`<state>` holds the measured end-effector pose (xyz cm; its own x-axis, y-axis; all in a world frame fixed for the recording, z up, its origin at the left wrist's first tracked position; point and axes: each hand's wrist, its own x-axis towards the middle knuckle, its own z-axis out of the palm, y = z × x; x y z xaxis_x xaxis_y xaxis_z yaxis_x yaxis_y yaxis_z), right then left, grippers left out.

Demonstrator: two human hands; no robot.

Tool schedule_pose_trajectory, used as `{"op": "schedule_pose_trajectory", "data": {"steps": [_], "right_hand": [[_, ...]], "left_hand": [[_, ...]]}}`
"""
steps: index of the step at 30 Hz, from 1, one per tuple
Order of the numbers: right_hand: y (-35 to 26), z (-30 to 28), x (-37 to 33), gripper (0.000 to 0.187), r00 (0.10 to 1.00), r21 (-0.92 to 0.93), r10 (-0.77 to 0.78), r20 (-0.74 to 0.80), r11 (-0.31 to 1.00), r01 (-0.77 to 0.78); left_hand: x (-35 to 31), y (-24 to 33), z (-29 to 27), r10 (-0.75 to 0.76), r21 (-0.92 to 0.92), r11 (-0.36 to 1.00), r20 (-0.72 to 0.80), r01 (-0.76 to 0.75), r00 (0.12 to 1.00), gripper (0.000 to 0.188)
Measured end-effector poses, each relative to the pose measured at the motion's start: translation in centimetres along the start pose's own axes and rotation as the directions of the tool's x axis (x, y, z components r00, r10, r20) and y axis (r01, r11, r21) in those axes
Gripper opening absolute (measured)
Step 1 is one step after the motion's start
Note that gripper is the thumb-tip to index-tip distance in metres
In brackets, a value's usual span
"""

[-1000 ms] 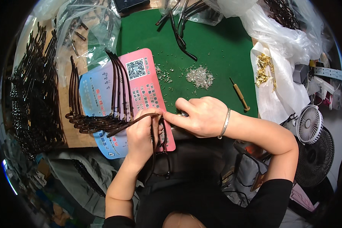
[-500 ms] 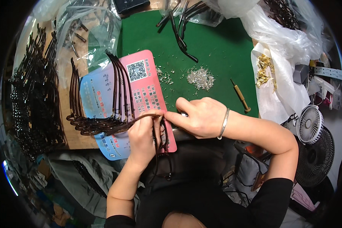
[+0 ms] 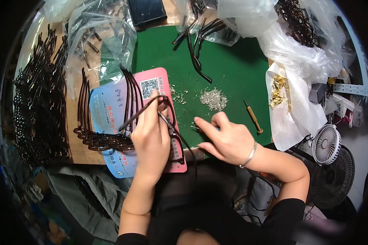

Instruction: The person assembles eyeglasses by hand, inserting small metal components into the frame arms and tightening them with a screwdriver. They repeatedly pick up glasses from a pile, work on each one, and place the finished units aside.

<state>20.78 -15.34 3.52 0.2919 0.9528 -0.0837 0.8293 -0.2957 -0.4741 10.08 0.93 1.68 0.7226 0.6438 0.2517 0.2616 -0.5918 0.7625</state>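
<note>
In my left hand (image 3: 151,141) is a dark brown eyeglass frame (image 3: 140,113), gripped between the fingers, one temple slanting down toward me. It is above a blue and pink printed card (image 3: 161,76). My right hand (image 3: 227,139) hovers at the near part of the green mat (image 3: 233,57), index finger and thumb apart. Its index fingertip is beside a few small metal pieces (image 3: 195,126). Farther off lies a heap of tiny silvery screws (image 3: 214,99), with others scattered left of it. Several similar eyeglass frames (image 3: 104,141) are stacked left of my left hand.
A brass-coloured screwdriver (image 3: 254,117) lies at the mat's right. Gold-coloured small parts (image 3: 279,92) rest on white wrapping. Bundled dark temples (image 3: 41,102) line the left side. Clear plastic bags (image 3: 118,49) and a black tray (image 3: 147,11) are at the back; a white fan (image 3: 326,143) stands right.
My right hand has parted from the eyeglass frame and moved right, its fingers spreading. My left hand has raised and turned the frame over the card. The whole view has shifted slightly.
</note>
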Motion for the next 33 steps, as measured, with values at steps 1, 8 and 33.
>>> {"op": "schedule_pose_trajectory", "data": {"steps": [1,8,33], "right_hand": [[0.0,-0.5,-0.3,0.051,1.0,0.017,0.022,0.003,1.0,-0.022],[0.4,0.8,-0.6,0.04,0.996,-0.056,0.029,-0.084,0.998,-0.034],[0.1,1.8,-0.4,0.046,0.993,-0.091,-0.001,-0.119,0.996,-0.01]], "left_hand": [[-0.5,0.1,-0.3,0.01,-0.062,0.998,-0.019,-0.011,1.0,0.039],[-4.5,0.8,-4.5,-0.167,-0.229,0.946,0.257,0.228,0.952,0.033],[-7.4,-1.5,-2.9,0.377,-0.097,0.926,0.315,-0.366,0.871,0.022]]}}
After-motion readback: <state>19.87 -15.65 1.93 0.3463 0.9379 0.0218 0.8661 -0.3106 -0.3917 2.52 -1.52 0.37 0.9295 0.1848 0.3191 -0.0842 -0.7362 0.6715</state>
